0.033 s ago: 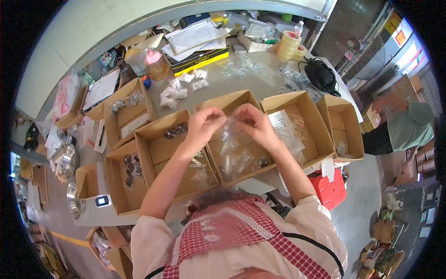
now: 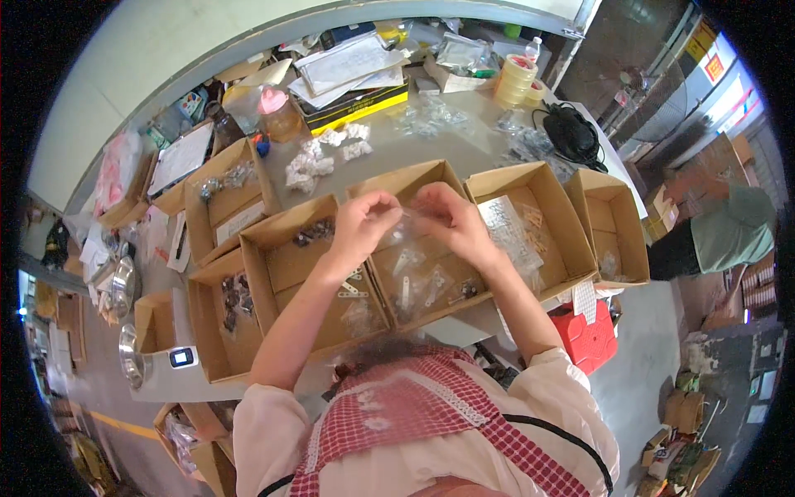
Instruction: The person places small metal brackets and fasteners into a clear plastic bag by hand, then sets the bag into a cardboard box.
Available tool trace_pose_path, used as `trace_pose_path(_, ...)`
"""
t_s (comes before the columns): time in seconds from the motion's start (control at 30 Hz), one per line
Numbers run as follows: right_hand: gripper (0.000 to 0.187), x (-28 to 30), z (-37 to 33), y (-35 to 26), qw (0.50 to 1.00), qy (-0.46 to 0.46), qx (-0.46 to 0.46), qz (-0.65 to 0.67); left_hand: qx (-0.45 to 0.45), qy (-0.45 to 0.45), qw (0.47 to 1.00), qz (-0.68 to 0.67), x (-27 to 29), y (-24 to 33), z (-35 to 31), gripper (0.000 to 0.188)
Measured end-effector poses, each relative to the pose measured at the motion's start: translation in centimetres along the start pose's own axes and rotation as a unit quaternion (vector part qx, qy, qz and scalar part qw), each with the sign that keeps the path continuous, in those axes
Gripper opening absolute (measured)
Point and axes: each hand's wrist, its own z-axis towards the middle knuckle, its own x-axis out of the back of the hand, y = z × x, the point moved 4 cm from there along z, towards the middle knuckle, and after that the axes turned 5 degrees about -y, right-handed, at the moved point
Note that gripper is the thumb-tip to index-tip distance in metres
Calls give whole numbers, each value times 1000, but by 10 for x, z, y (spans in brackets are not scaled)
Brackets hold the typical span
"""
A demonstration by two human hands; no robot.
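Note:
My left hand (image 2: 368,228) and my right hand (image 2: 454,224) are raised over a middle cardboard box (image 2: 426,178). Both have their fingers pinched at the top of a small clear plastic bag (image 2: 404,236), which hangs between them. Its see-through film makes its lower edge and contents hard to make out. Below, in the same box, lie small clear bags with pale flat metal pieces (image 2: 406,290) and a few dark parts (image 2: 468,289).
Several open cardboard boxes of small parts stand in a row, among them one with dark pieces (image 2: 236,300). Behind are white crumpled packets (image 2: 308,166), tape rolls (image 2: 515,81) and a black cable bundle (image 2: 570,132). A red plastic stool (image 2: 586,338) is at right; a person (image 2: 729,228) bends beyond.
My right hand's fingers have shifted slightly at the top of the bag, and the bag hangs a little differently. My left hand stays in place.

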Motion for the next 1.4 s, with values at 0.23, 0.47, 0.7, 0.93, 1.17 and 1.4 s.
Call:
trace_pose_path(0.23,22,-10,8,-11,980,-39,93,-174,-7,-8,1000,2,1,-8,-3,10)
trace_pose_path(0.47,13,-13,11,-6,941,-68,153,-293,4,2,989,146,9,-5,0,14)
trace_pose_path(0.7,17,5,18,33,939,-70,123,-313,-69,63,949,302,15,-43,20,12)
trace_pose_path(0.93,14,7,14,122,709,-192,-128,-667,-33,104,966,233,26,-68,31,20)
trace_pose_path(1.17,25,0,11,173,703,-259,-185,-636,4,91,979,180,30,-62,4,18)
trace_pose_path(1.4,25,11,18,55,958,-210,-196,-2,69,35,997,30,19,-52,-42,36)
